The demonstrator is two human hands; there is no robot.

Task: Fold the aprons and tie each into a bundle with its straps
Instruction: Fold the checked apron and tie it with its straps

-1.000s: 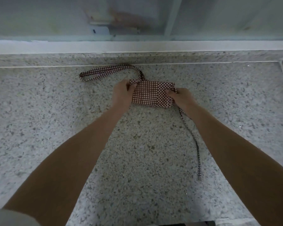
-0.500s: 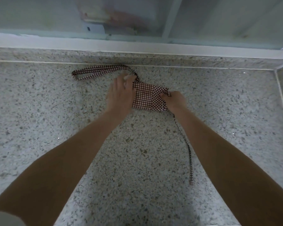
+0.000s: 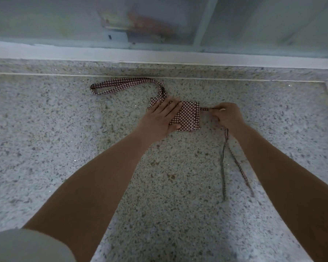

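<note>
The speckled stone worktop (image 3: 83, 167) is the biggest thing here, and a white window ledge (image 3: 159, 57) runs along its far edge. The checked apron (image 3: 187, 118) lies on the worktop a little way in front of that ledge. It is folded into a small, flat block with square corners, and its red-and-white checks are tiny. The left hand (image 3: 160, 120) lies flat on the left part of the apron with its fingers (image 3: 173, 105) straight and spread. It looks like it is pressing down so the folds do not pop open or slide. The right hand (image 3: 227, 118) is just to the right of the apron. Its fingers are curled and pinch the thin tie straps (image 3: 205, 109) where they come out of the apron's right edge. The short bit from the apron to the hand is pulled straight, so the hand seems to be getting the straps ready to wrap around the block. The rest of those two straps hangs out under the right hand and trails loose toward the person, away from the apron. The wide neck loop (image 3: 125, 85) comes out of the apron's far left corner and lies flat, pointing left, between the apron and the ledge. Nothing is wrapped or tied yet, so the bundle is folded but not finished.
</note>
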